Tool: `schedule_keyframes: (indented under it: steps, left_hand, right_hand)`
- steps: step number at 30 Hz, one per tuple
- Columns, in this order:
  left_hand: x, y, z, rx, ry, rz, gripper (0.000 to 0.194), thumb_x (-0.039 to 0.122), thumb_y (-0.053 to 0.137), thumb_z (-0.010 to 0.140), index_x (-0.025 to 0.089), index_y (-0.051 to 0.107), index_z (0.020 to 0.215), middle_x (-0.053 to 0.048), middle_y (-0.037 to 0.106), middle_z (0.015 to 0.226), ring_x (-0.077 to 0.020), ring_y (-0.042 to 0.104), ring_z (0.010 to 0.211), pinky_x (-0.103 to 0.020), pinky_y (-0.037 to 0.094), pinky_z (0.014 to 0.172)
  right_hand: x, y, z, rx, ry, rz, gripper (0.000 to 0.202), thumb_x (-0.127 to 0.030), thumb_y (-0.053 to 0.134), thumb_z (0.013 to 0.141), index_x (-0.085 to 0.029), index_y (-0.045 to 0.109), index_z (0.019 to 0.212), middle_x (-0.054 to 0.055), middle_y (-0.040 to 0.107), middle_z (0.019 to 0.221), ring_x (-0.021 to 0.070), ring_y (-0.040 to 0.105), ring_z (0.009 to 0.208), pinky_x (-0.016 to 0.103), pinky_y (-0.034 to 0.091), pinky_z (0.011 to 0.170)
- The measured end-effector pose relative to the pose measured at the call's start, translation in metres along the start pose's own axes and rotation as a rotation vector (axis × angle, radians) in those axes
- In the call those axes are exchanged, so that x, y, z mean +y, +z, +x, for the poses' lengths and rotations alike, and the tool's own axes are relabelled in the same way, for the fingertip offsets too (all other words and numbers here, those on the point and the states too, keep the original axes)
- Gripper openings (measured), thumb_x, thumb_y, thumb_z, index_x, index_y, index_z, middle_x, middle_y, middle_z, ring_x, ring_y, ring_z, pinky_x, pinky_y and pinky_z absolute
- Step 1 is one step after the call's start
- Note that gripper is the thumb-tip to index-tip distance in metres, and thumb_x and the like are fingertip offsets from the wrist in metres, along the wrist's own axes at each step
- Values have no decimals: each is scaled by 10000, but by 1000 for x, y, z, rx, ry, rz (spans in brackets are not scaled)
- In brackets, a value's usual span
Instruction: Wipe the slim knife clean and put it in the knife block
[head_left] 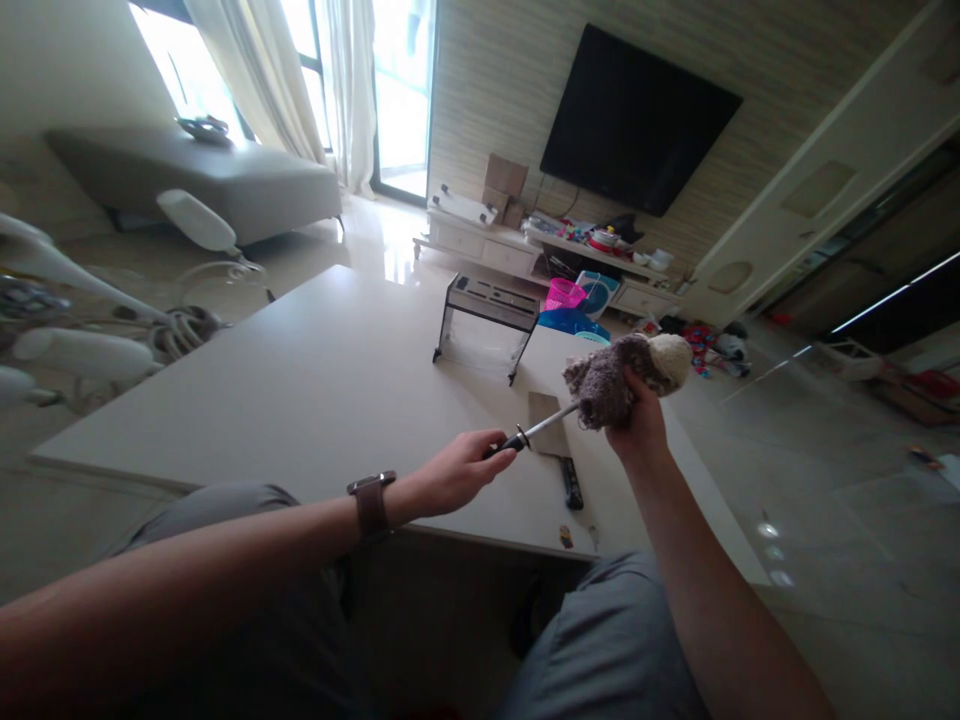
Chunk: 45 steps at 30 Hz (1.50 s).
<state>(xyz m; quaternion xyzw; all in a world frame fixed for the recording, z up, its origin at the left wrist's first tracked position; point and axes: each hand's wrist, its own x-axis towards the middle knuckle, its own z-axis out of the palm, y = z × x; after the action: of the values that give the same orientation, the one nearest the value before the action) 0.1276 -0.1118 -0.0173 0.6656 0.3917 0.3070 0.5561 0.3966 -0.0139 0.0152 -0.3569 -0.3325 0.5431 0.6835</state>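
My left hand (466, 470) is closed round the black handle of a honing steel (553, 418), which points up and to the right. A fluffy brown and cream cloth (611, 385) is bunched in my right hand (641, 415), and it hides the far end of the rod. Beneath the steel, a cleaver (551, 440) lies flat on the white table (300, 390), its black handle toward me. A small yellowish item and a key-like piece lie at the near table edge, too small to name surely.
Beyond the cleaver stands a dark-framed clear rack (487, 325) on the table. White chairs or lamp-like shapes (90, 350) crowd the left. Past the table are a pink basket (564, 294), a low TV cabinet (480, 245) and a grey bench (217, 185).
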Motion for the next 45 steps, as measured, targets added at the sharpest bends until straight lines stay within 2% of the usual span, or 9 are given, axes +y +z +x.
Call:
schedule_keyframes:
  steps: [5, 11, 13, 17, 22, 29, 36, 39, 45]
  left_hand:
    - [-5, 0, 1, 62, 35, 37, 379, 546, 530, 991, 184, 571, 887, 32, 481, 715, -120, 409, 618, -249, 305, 538]
    - [-14, 1, 9, 115, 64, -10, 382, 555, 523, 987, 194, 536, 865, 30, 501, 697, -119, 414, 618, -240, 322, 542]
    - [-15, 0, 10, 115, 83, -27, 363, 532, 528, 983, 182, 573, 897, 16, 533, 728, -123, 430, 645, -239, 342, 557]
    - [-13, 2, 10, 115, 63, -59, 347, 507, 541, 976, 172, 622, 930, 24, 518, 699, -119, 414, 629, -237, 347, 558]
    - [-8, 5, 11, 95, 60, -176, 391, 572, 545, 963, 183, 575, 945, 55, 442, 661, -104, 371, 579, -233, 316, 526]
    - [-2, -1, 9, 57, 57, 10, 390, 564, 544, 983, 188, 563, 881, 41, 470, 691, -118, 396, 612, -247, 297, 538]
    - [4, 0, 1, 44, 79, 113, 376, 526, 524, 994, 171, 623, 921, 21, 503, 733, -135, 412, 651, -266, 328, 567]
    - [3, 0, -1, 40, 60, 123, 378, 525, 522, 993, 168, 636, 941, 20, 509, 738, -137, 416, 652, -268, 330, 567]
    - [-1, -1, 1, 71, 38, 129, 356, 515, 527, 987, 181, 596, 886, 24, 501, 738, -136, 417, 651, -276, 320, 573]
  right_hand:
    - [6, 9, -11, -20, 40, -1, 263, -302, 797, 809, -213, 746, 1051, 41, 825, 1046, 254, 793, 1057, 483, 622, 1056]
    - [42, 32, -49, -78, 197, -72, 391, -241, 895, 675, -193, 755, 1036, 54, 833, 1047, 278, 799, 1010, 476, 636, 1016]
    - [53, 40, -61, -116, 214, -94, 428, -222, 919, 630, -189, 764, 1028, 59, 834, 1057, 285, 797, 1000, 473, 637, 1003]
    - [62, 50, -71, -98, 216, -126, 438, -204, 935, 583, -177, 773, 988, 55, 837, 1002, 285, 796, 968, 466, 641, 983]
    - [49, 51, -60, -91, 154, -92, 433, -190, 924, 608, -178, 772, 1014, 58, 834, 1026, 282, 800, 942, 489, 645, 991]
    - [20, 21, -20, 26, 44, -43, 362, -193, 863, 677, -171, 749, 1019, 48, 825, 959, 261, 804, 882, 526, 648, 996]
    - [-8, 10, -6, -20, -21, 21, 266, -273, 759, 792, -186, 755, 1043, 75, 825, 1028, 278, 805, 981, 527, 641, 1008]
    - [-6, 7, -7, 4, -21, 17, 258, -278, 756, 805, -186, 757, 1046, 67, 827, 1027, 261, 805, 978, 498, 642, 1013]
    - [14, 4, -13, 21, 99, -16, 319, -271, 820, 761, -192, 745, 1060, 48, 829, 1018, 260, 808, 971, 505, 638, 1023]
